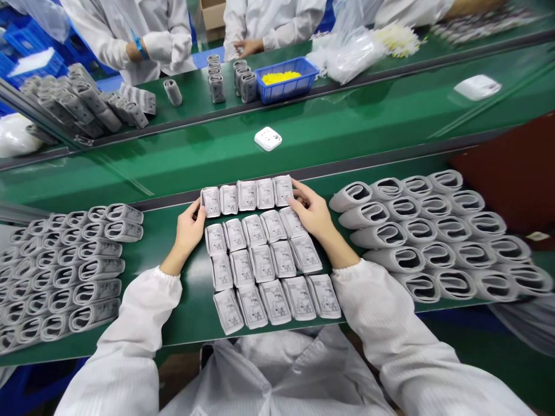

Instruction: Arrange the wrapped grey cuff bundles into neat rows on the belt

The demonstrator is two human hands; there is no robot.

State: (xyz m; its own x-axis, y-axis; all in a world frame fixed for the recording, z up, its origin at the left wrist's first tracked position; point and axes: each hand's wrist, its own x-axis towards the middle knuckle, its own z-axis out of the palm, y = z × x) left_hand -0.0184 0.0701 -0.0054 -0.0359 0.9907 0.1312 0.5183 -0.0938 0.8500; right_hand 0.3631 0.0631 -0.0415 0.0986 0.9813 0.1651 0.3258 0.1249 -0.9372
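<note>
A back row of folded grey fabric cuffs [247, 195], which look like blood-pressure cuffs with printed faces, stands between my hands. My left hand [189, 232] presses its thumb and fingers on the left end cuff. At the other end, my right hand [313, 214] grips the right end cuff, thumb in front and fingers behind. Closer to me, several more rows of the same folded cuffs [262, 264] lie printed side up on the green bench [182, 306]. Parts of my fingers are hidden behind the end cuffs.
Rolled cuffs [65, 268] stand in rows at left, and larger rolled ones [433, 231] at right. A white device [267, 138] lies on the green conveyor [195, 144]. Across it are a blue basket [286, 81] of yellow pieces, more cuffs [82, 101] and co-workers' sleeves.
</note>
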